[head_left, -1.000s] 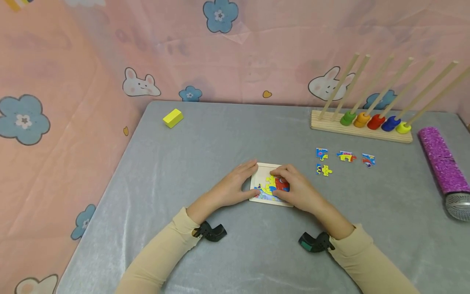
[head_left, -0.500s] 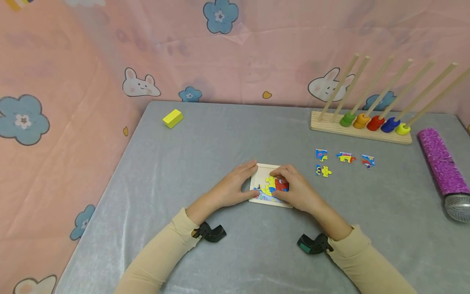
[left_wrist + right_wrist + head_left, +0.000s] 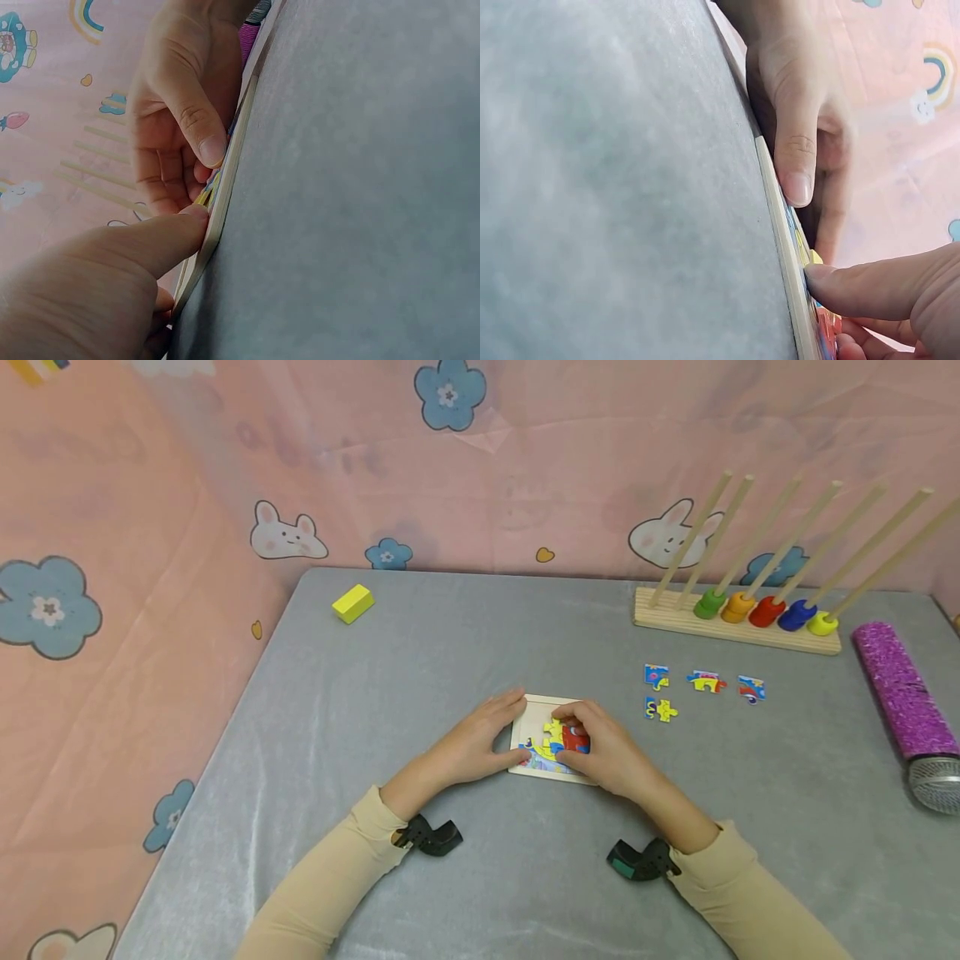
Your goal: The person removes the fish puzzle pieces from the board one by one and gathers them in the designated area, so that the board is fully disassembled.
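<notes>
A small square wooden puzzle tray (image 3: pixel 534 710) lies on the grey tabletop, partly filled with printed jigsaw pieces along its near and right sides. My left hand (image 3: pixel 471 745) holds the tray at its left side, thumb over the near left corner and fingers along the left edge. My right hand (image 3: pixel 611 752) is over the tray's right half. Its thumb and fingertips pinch at a red and yellow jigsaw piece (image 3: pixel 574 737), which they partly hide. In the right wrist view a yellow piece (image 3: pixel 815 257) stands slightly raised by the right thumb.
Several loose jigsaw pieces (image 3: pixel 662 709) lie right of the tray. Behind them stands a wooden peg rack (image 3: pixel 735 625) with coloured rings. A purple glittery microphone (image 3: pixel 903 693) lies at the far right, a yellow block (image 3: pixel 353 603) at the back left. Pink printed cloth (image 3: pixel 487 485) hangs behind.
Both hands stay in nearly the same place on the tray. The right fingers shift very slightly over the piece; the loose pieces have not moved.
</notes>
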### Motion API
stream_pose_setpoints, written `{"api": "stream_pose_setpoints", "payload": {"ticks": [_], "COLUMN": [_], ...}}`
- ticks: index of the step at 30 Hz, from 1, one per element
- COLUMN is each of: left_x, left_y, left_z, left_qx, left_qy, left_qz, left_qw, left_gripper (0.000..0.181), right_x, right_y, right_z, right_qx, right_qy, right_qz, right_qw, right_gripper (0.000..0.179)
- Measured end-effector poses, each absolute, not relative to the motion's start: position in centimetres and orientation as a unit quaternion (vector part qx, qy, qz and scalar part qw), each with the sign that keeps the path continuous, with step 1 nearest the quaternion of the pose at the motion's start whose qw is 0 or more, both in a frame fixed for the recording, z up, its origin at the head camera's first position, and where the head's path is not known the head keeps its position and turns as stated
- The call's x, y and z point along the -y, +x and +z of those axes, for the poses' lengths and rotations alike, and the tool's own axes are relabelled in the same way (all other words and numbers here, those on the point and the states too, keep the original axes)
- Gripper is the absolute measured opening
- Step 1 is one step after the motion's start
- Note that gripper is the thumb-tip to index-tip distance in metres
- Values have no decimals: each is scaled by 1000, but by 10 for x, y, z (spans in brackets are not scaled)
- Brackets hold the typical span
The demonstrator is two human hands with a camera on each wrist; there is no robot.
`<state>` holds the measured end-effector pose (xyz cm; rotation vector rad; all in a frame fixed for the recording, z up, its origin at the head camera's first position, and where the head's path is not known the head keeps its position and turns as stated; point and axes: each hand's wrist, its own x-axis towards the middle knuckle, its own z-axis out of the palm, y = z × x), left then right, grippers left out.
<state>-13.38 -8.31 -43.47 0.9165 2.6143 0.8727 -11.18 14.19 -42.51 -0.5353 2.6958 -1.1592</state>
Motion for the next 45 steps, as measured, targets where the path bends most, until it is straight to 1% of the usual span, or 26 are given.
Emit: {"api": "stream_pose_setpoints", "payload": {"ticks": [13, 24, 35, 42, 45], "left_x": [84, 83, 84, 84, 83], "left_y": [-134, -134, -135, -135, -134], "left_z": [-435, -434, -437, -436, -435], "left_qx": [-895, -894, -893, -894, -894], "left_qy": [312, 315, 320, 319, 321], "left_qz": [297, 296, 298, 295, 291], "left_qw": [117, 115, 107, 114, 116], "left_gripper": [74, 74, 74, 74, 75], "right_x": [-140, -140, -143, -156, -164], "right_y": [-111, -107, -110, -117, -121], "right_z": [-421, -421, -424, -421, -419], "right_qx": [-906, -908, -907, -900, -901], "right_qy": [-189, -196, -235, -235, -234], "right_qz": [-373, -368, -349, -366, -364], "right_qw": [62, 40, -3, 11, 4], "right_gripper": [48, 43, 41, 38, 38]}}
